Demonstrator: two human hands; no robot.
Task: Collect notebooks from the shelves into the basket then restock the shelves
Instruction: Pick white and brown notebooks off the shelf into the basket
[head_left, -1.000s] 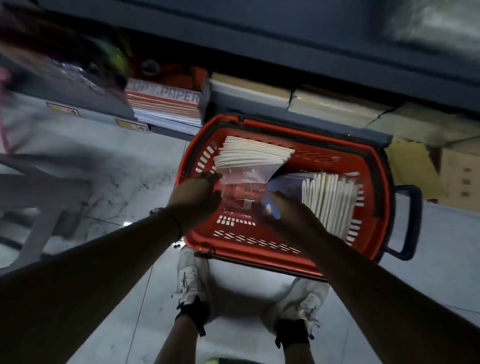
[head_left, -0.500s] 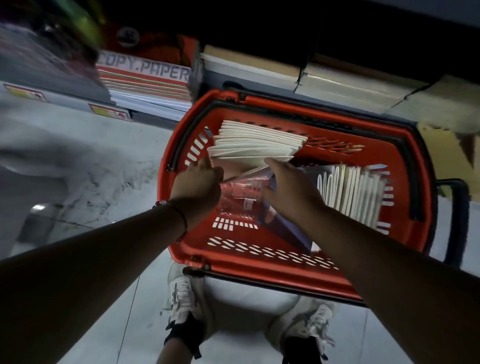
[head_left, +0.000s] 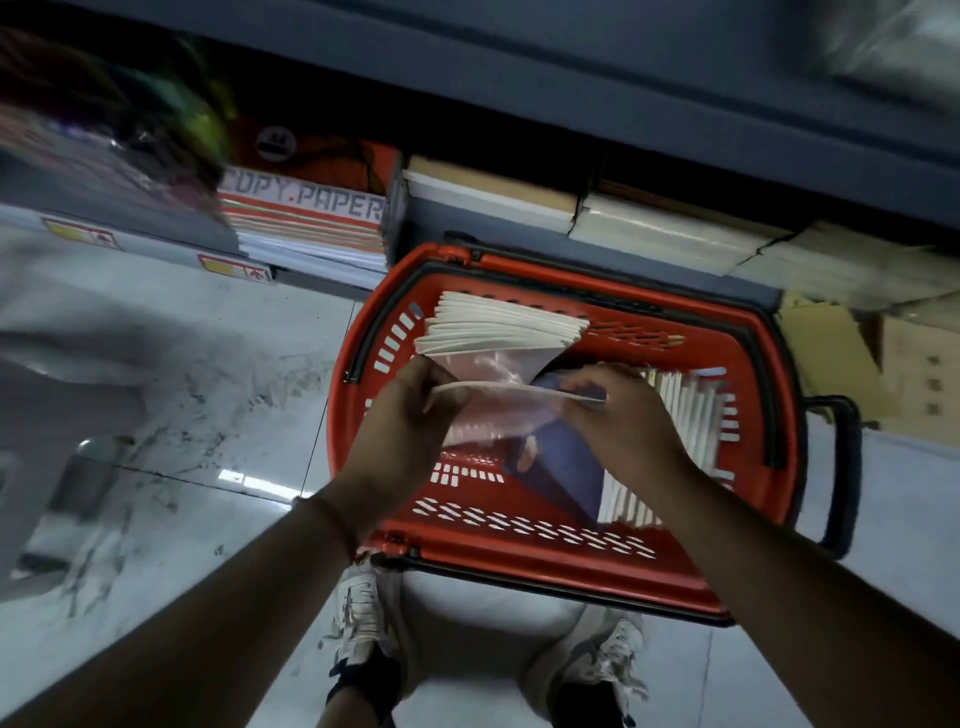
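Observation:
An orange plastic basket (head_left: 519, 540) stands on the floor in front of the low shelf. Inside it, a stack of white-edged notebooks (head_left: 498, 325) leans at the far left and a row of upright notebooks (head_left: 685, 415) fills the right side, with a dark blue one (head_left: 563, 467) lying between them. My left hand (head_left: 410, 410) and my right hand (head_left: 618, 415) hold a thin pink-covered notebook (head_left: 498, 410) by its two ends, just above the basket's middle.
The bottom shelf (head_left: 649, 228) behind the basket holds a ream marked COPY PAPER (head_left: 306, 208) and wrapped paper packs (head_left: 675, 234). A brown envelope stack (head_left: 831, 353) lies at the right. The basket's black handle (head_left: 841, 467) sticks out rightward. My shoes (head_left: 363, 623) stand below the basket.
Both hands have risen from inside the basket, lifting the pink notebook up by its ends. The camera view shifted slightly.

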